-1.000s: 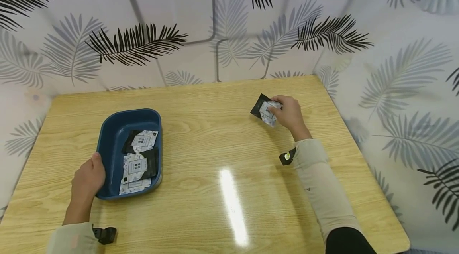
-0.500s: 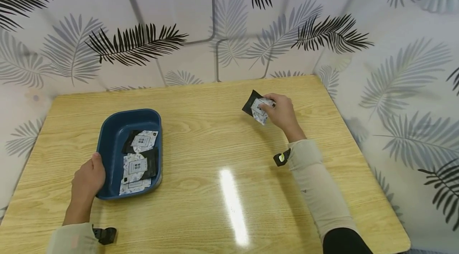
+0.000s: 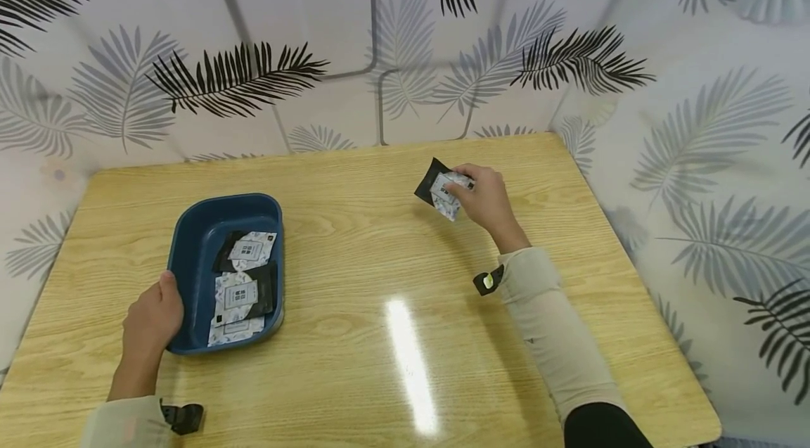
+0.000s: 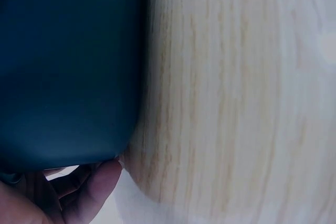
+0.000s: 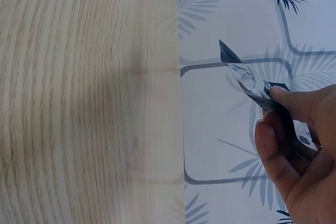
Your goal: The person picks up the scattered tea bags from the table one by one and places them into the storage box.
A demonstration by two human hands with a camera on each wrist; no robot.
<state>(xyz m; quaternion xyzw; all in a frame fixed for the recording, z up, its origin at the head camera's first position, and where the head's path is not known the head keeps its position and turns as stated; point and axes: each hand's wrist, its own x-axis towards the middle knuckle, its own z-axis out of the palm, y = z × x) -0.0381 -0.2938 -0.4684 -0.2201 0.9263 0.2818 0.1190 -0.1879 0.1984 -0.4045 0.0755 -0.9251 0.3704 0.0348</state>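
A dark blue plastic tub (image 3: 195, 251) stands on the table at the left, its corners rounded. My left hand (image 3: 152, 318) grips its left rim; the left wrist view has the fingers (image 4: 97, 190) curled at the edge of the tub (image 4: 68, 77). Inside lie a black-and-white sachet (image 3: 252, 251), a second sachet (image 3: 240, 297) below it, and another white one (image 3: 236, 332) partly covered. At the back right, my right hand (image 3: 486, 198) pinches a similar sachet (image 3: 439, 188) above the table. In the right wrist view this sachet (image 5: 252, 85) is bent, held between thumb and fingers.
The wooden table (image 3: 342, 258) ends at a wall (image 3: 430, 103) covered in leaf-print cloth, which continues down the right side. Light glares off the tabletop near the front middle. Each wrist wears a small black camera.
My right hand has carried the sachet leftward, toward the tub. The left hand and the tub have kept their place, apart from a slight shift of the whole head view.
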